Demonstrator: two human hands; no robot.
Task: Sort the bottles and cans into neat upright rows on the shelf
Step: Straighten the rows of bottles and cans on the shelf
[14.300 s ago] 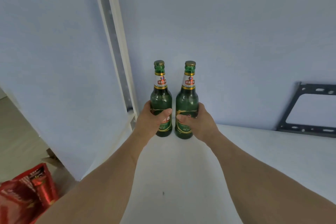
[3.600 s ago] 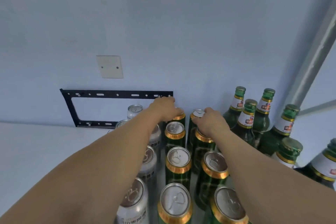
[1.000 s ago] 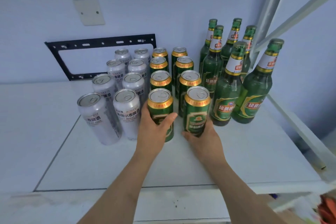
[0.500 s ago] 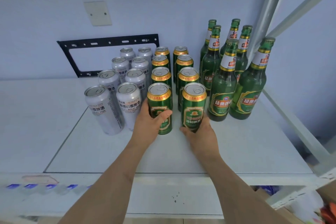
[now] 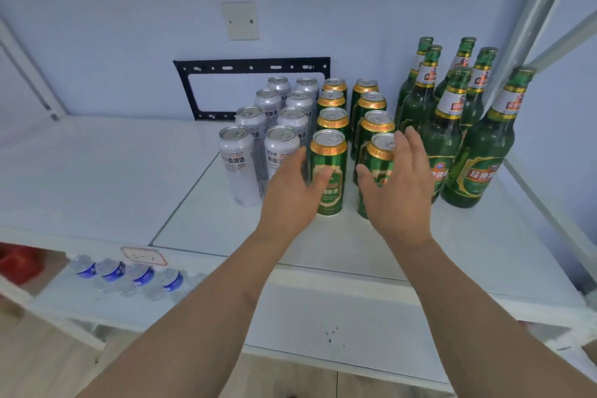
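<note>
The two near green cans (image 5: 329,171) (image 5: 376,168) stand upright, long axis vertical, at the front of their two rows, and they lie straight ahead of you, just beyond your palms. Your left hand (image 5: 292,191) is spread open in front of the left one, thumb toward the can, holding nothing. Your right hand (image 5: 395,184) is open as well, fingers fanned across the right can and partly hiding it; whether its thumb rests on the can is not clear. Each hand is nearest its own can, so neither needs to cross over.

Left of these stand two rows of silver cans (image 5: 240,168), all upright, running back to the wall. Right of them stands a cluster of green bottles (image 5: 478,152), upright but less evenly lined up than the cans; the nearest right bottle stands a little apart from the others. If anything remains to tidy, it looks to be those bottles, nearer your right hand.

The white shelf (image 5: 355,236) has bare space in front of the rows and a wide bare stretch to the left. A black metal bracket (image 5: 252,64) is fixed to the wall behind. Water bottles (image 5: 129,275) sit on the lower level, near left.
</note>
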